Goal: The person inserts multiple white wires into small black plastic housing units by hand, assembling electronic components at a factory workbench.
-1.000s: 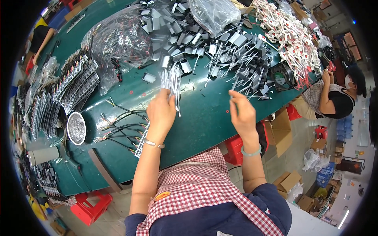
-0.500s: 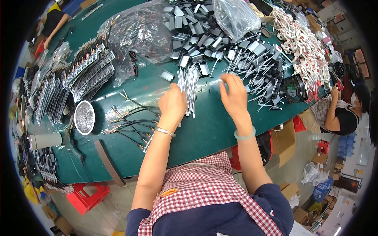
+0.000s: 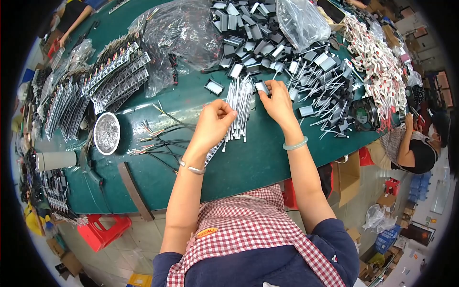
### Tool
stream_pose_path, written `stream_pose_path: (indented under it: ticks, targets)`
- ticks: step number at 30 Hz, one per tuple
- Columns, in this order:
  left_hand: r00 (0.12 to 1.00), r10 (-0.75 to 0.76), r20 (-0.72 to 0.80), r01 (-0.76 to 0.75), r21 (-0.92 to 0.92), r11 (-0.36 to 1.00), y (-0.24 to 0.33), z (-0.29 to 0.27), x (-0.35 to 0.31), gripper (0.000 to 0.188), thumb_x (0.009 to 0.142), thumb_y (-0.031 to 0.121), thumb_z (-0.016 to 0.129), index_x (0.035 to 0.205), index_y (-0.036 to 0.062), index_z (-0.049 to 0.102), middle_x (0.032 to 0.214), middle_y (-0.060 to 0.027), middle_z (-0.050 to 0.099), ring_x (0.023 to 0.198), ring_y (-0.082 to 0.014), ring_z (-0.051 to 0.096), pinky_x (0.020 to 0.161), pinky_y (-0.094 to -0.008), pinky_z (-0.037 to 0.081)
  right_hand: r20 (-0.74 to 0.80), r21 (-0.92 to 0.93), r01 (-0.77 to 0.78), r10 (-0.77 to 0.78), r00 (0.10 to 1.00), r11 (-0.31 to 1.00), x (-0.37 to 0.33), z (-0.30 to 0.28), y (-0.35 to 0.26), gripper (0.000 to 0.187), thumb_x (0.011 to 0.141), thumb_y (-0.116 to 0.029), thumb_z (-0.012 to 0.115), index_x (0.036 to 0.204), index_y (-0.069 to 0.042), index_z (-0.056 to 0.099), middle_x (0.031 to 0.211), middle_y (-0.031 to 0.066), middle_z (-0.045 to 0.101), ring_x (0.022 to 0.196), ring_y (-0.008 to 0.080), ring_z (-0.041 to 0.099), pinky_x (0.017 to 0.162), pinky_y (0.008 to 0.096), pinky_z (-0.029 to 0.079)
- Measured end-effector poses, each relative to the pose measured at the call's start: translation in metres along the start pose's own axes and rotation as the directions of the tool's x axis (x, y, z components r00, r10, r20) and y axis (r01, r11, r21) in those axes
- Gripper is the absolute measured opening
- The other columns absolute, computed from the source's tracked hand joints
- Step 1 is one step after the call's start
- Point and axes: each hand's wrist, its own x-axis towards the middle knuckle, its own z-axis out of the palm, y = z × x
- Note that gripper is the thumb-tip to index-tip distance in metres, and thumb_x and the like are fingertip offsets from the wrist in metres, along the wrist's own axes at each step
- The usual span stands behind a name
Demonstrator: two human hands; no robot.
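Note:
A bundle of white zip ties (image 3: 240, 107) lies on the green table in front of me. My left hand (image 3: 214, 123) is closed at the bundle's left edge, thumb and fingertips pinched together. What it holds, if anything, I cannot make out. My right hand (image 3: 279, 103) reaches in from the other side, its thumb and fingers around a small black-and-silver housing (image 3: 261, 87) beside the ties' upper end. Another housing (image 3: 213, 87) rests alone left of the ties. Black cables (image 3: 167, 142) with stripped coloured ends spread out left of my left hand, and a circuit board strip (image 3: 214, 152) shows beneath that wrist.
A heap of dark housings (image 3: 248, 33) fills the far middle, with more zip ties (image 3: 313, 81) on its right. White connectors (image 3: 375, 62) pile at far right. Left are stacked board strips (image 3: 119, 79), a white bowl (image 3: 107, 134) and a plastic bag (image 3: 177, 38). A co-worker (image 3: 411, 148) sits at right.
My right hand has moved left and up and now grips a housing by the zip ties. My left hand has shifted slightly right and down, its fingertips pinched. The view has shifted a little.

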Motion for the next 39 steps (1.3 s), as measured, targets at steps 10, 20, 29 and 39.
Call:
stream_pose_path:
  ticks: [10,20,29,39]
  targets:
    - [0.987,0.066,0.145,0.009,-0.464,0.886,0.010,0.009,-0.006,0.039,0.089,-0.005,0.051,0.127,-0.0010,0.053,0.085,-0.0025,0.058,0.069,-0.0078,0.051,0.059,-0.0211,0.045,-0.200,0.454,0.128,-0.039,0.979,0.882,-0.044,-0.032,-0.031,0.036,0.074,0.002,0.068,0.110,-0.002,0.063,0.099,0.0086,0.056,0.089,0.0192,0.063,0.067,0.0303,0.056]
    - [0.949,0.315,-0.022,-0.316,-0.060,0.947,0.044,0.020,-0.034,0.022,0.093,0.017,0.060,0.104,0.0020,0.071,0.072,0.0035,0.060,0.060,-0.0023,0.044,0.050,-0.0183,0.032,0.228,0.967,-0.235,0.076,0.971,0.099,-0.086,-0.053,-0.037,0.031,0.091,-0.001,0.055,0.122,0.004,0.058,0.102,0.0096,0.064,0.079,0.0131,0.058,0.061,0.0243,0.046]
    - [0.962,0.271,-0.013,-0.271,-0.104,0.957,0.054,0.032,-0.051,0.018,0.091,0.011,0.063,0.103,-0.0008,0.069,0.076,0.0021,0.063,0.064,-0.0017,0.047,0.053,-0.0194,0.037,0.389,0.920,-0.385,0.063,0.919,-0.069,-0.087,-0.061,-0.057,0.042,0.095,-0.007,0.051,0.137,-0.003,0.044,0.112,0.0115,0.060,0.080,0.0140,0.061,0.060,0.0231,0.048]
    - [0.958,0.288,-0.013,-0.284,0.121,0.951,0.047,0.039,-0.058,0.013,0.088,0.009,0.064,0.096,-0.0005,0.067,0.068,-0.0093,0.066,0.056,-0.0093,0.059,0.050,-0.0264,0.044,0.324,0.946,-0.316,0.268,0.907,-0.073,-0.086,-0.052,-0.064,0.022,0.088,-0.007,0.065,0.106,-0.008,0.052,0.093,0.0055,0.060,0.080,0.0145,0.062,0.067,0.0292,0.051]
